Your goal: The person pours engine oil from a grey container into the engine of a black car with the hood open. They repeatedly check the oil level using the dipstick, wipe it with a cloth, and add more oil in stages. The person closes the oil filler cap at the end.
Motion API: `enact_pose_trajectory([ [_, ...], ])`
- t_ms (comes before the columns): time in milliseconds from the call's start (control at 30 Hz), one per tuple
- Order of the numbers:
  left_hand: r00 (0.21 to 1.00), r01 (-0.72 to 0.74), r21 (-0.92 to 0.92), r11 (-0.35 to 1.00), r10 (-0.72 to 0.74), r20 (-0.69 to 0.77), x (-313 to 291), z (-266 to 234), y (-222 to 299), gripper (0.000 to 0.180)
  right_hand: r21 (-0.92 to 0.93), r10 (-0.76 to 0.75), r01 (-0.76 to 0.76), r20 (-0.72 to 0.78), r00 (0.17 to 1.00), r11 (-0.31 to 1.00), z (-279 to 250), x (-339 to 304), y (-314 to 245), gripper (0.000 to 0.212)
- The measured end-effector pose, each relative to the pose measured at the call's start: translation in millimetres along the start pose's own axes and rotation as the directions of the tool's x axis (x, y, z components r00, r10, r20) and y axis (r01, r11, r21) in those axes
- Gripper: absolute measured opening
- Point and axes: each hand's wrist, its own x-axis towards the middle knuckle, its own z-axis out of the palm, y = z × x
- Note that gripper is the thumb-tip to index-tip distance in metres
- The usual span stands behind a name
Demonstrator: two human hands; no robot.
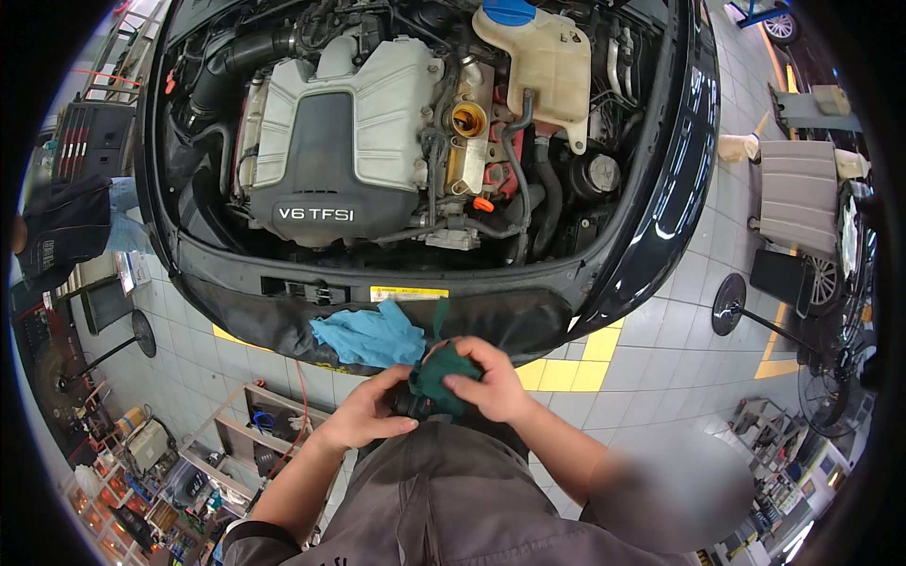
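Right at the lower middle of the head view, both hands meet over one small bundle: a dark round part (pixel 408 402), black and mostly hidden, wrapped in a dark green cloth rag (pixel 440 374). The left hand (pixel 368 415) cups the part from the person's left and from below, fingers curled around it so that only a sliver of black shows between thumb and palm. The right hand (pixel 491 382) lies on the other side and slightly higher, its fingers bent and pressed onto the green rag, pinching the cloth against the part. So the part sits between the two palms, touching both, with the rag on its right and upper face; what shape it has, and which way any long axis runs, cannot be told under the cloth and fingers. Neither hand is clearly nearer, as both grip it. Just beyond the hands, a crumpled light blue cloth (pixel 370 338) rests on the black front edge of the open engine bay (pixel 283 316), near the left hand but apart from it. Further up, the uncapped oil filler neck with a yellowish rim (pixel 469 120) stands beside the grey engine cover (pixel 330 141), well apart from both hands.
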Motion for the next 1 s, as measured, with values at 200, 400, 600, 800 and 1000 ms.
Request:
enact_pose_trajectory([
  [200,0.997,-0.001,-0.023,1.0,0.0,-0.079,8.9,-45.7,2.7,0.066,-0.867,-0.251,0.073,-0.061,0.966,0.493,-92.1,103.3,-43.0,0.042],
  [400,0.993,-0.01,-0.023,1.0,0.008,-0.119,17.1,-82.4,-0.3,0.068,-0.879,0.032,0.183,0.188,0.982,-0.441,-145.5,264.9,-96.3,0.026],
  [600,0.992,-0.03,-0.064,0.997,0.022,-0.127,25.7,-96.7,-6.7,0.07,-0.727,0.302,0.27,0.09,0.949,-0.631,-156.7,344.5,-97.8,0.025],
  [800,0.994,0.002,-0.05,0.999,-0.007,-0.106,32.7,-100.4,-12.5,0.072,-0.68,0.33,0.302,0.093,0.939,-0.668,-157.5,357.1,-91.7,0.024],
  [1000,0.997,0.005,-0.002,1.0,-0.005,-0.072,40.5,-97.6,-8.2,0.073,-0.64,0.418,0.356,0.06,0.906,-0.68,-150.0,361.9,-93.3,0.021],
])
